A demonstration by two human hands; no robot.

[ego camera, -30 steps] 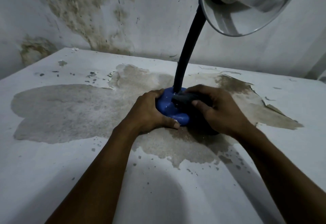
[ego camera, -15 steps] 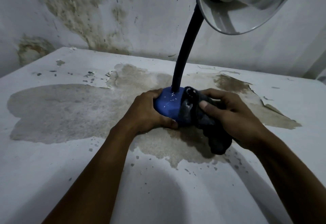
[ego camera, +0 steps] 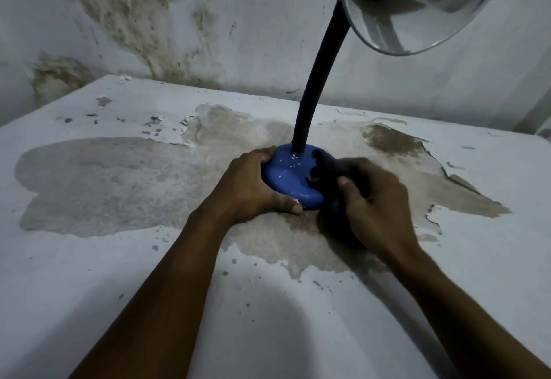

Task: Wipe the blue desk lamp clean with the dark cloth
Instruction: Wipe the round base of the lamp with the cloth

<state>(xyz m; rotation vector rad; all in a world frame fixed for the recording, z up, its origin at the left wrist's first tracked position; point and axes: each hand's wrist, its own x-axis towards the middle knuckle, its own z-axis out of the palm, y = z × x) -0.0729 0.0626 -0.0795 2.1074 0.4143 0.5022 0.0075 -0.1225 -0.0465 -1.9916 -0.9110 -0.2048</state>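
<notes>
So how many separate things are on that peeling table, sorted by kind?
Desk lamps: 1, the blue desk lamp, gripped by the left hand.
Cloths: 1, the dark cloth, held by the right hand.
Total: 2.

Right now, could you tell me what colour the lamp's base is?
Blue, with small white specks; the lamp base shows best in the head view.

Blue lamp base, black neck, dark cloth, white-peeling tabletop

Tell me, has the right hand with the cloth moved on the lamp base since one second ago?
Yes. The right hand and dark cloth slid rightward off the blue base, away from the neck.
</notes>
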